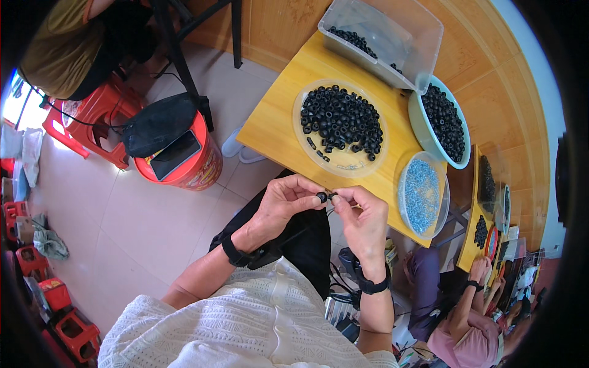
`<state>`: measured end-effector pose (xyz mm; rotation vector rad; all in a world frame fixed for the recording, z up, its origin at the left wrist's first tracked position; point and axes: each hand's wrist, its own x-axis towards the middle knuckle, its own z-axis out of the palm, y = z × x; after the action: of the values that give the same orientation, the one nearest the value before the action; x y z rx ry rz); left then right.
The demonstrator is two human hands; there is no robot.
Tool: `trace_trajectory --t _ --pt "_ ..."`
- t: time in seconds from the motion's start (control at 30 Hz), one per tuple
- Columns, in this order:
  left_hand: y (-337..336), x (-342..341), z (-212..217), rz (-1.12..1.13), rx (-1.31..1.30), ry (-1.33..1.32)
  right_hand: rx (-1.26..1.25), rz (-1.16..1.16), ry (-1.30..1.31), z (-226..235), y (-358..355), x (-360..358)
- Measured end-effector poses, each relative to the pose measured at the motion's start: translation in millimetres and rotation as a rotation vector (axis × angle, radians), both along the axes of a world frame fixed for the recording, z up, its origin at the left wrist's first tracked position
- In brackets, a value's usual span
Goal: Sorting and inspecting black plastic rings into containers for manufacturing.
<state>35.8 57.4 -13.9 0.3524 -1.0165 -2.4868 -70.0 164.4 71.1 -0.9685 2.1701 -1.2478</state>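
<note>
In front of my lap, at the near edge of the yellow table (270, 126), my two hands meet. My left hand (287, 199) pinches a small round black part (322, 197) between thumb and fingertips. A second small black part (333, 195) sits in the fingertips of my right hand (363, 214), close beside the first; whether they touch is hard to tell. Just beyond, a round clear tray (336, 164) holds a heap of black ring-shaped parts (340, 116). Several small metal pieces (350, 166) lie on its near side.
Right of the tray stands a clear bowl (445, 211) of small bluish metal pieces (422, 193). Behind it are a pale green bowl (423, 130) and a clear bin (392, 30) with more black parts. A red bucket (202, 162) carries a phone (176, 155). Other people sit left and right.
</note>
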Motion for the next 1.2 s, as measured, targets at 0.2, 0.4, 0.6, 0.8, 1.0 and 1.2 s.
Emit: trace_trajectory --t 0.2,0.4,0.6,0.8,1.0,1.2 --pt "0 0 1 0.033 -0.082 0.022 0.01 0.064 0.25 1 -2 5" --pt "1 1 1 0.006 -0.163 -0.032 0.039 0.096 0.367 -6 -4 6" --pt "2 2 -2 -0.002 -0.187 -0.029 0.083 0.094 0.431 -9 -2 10" --pt "11 0 -5 0.098 -0.242 -0.086 0.086 0.044 0.482 -20 -5 11" --pt "10 0 -3 0.131 -0.347 -0.119 0.071 0.03 0.319 -21 -7 7" --pt "16 -6 -9 0.267 -0.355 -0.128 0.033 0.059 0.481 -29 -9 11"
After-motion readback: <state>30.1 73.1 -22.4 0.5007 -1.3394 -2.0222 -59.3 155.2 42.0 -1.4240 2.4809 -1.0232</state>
